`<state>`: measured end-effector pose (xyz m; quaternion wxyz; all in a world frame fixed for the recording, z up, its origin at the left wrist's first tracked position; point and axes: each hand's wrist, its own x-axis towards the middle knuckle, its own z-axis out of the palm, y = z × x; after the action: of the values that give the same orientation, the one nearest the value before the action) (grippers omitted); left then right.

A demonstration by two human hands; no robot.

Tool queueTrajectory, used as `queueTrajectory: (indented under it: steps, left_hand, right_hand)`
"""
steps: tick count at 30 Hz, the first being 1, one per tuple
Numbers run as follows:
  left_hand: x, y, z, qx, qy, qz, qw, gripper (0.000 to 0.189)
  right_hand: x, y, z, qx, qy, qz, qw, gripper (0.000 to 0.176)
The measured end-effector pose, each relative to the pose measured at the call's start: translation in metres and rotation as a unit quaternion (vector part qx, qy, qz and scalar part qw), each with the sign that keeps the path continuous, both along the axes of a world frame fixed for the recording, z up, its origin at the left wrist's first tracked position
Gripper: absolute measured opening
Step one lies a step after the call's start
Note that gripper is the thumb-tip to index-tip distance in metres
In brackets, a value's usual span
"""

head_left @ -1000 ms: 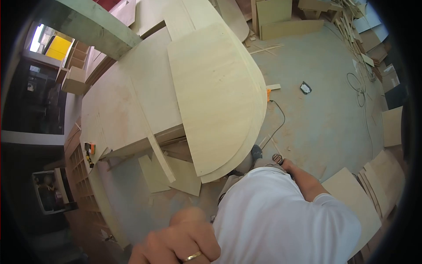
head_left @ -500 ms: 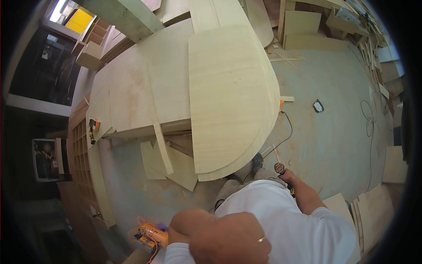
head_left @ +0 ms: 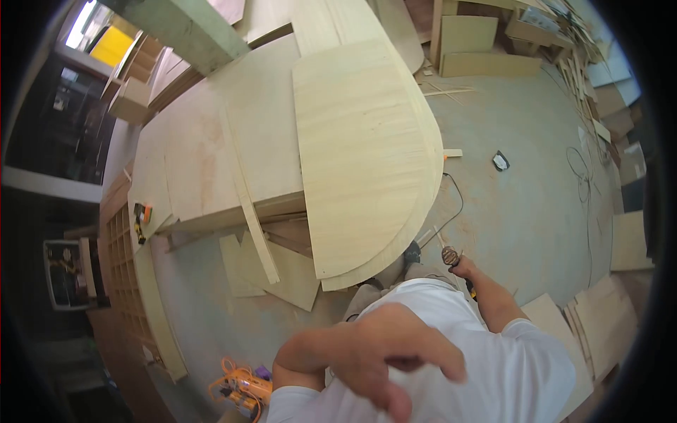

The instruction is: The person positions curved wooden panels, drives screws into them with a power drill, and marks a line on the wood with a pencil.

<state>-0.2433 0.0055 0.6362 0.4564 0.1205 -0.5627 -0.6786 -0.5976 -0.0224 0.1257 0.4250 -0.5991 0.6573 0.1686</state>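
My left hand (head_left: 395, 342) is raised in front of my white shirt, its fingers apart and nothing in it. Low at my right side, my right hand (head_left: 464, 268) is closed round the grip of a power tool (head_left: 450, 256) with a round brownish end and some yellow lower down; its exact kind is hard to make out. Ahead of me lies a pale plywood panel (head_left: 367, 155) with a rounded right edge, stacked on similar sheets. Neither hand touches it.
A wide board-topped workbench (head_left: 197, 148) carries a long wood strip (head_left: 250, 218) and a yellow-black tool (head_left: 141, 222). An orange machine with a hose (head_left: 250, 388) stands at lower left. A dark cord (head_left: 462, 201) crosses the floor. Plywood offcuts (head_left: 603, 324) lean at right.
My left hand has shifted right and opened out from a curled shape, its fingers now spread. The right hand keeps hold of the power tool. The view has tilted slightly.
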Motion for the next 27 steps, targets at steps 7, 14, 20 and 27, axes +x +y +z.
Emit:
queueTrajectory:
  steps: [7, 14, 20, 27]
  left_hand:
    - [0.067, 0.026, -0.236, 0.279, -0.363, 0.289, 0.841, 0.042]
    - [0.132, 0.119, -0.425, 0.291, -0.638, 0.129, 0.701, 0.042]
    - [0.154, 0.186, -0.511, 0.408, -0.577, 0.234, 0.667, 0.042]
    - [0.141, 0.186, -0.498, 0.461, -0.560, 0.209, 0.656, 0.042]
  right_hand:
    - [0.040, 0.043, 0.006, 0.026, -0.021, -0.066, 0.997, 0.057]
    - [0.023, 0.078, -0.033, 0.044, -0.052, -0.248, 0.966, 0.054]
    - [0.028, 0.089, 0.004, 0.070, -0.013, -0.227, 0.971, 0.057]
    - [0.028, 0.096, 0.002, 0.057, -0.024, -0.222, 0.973, 0.057]
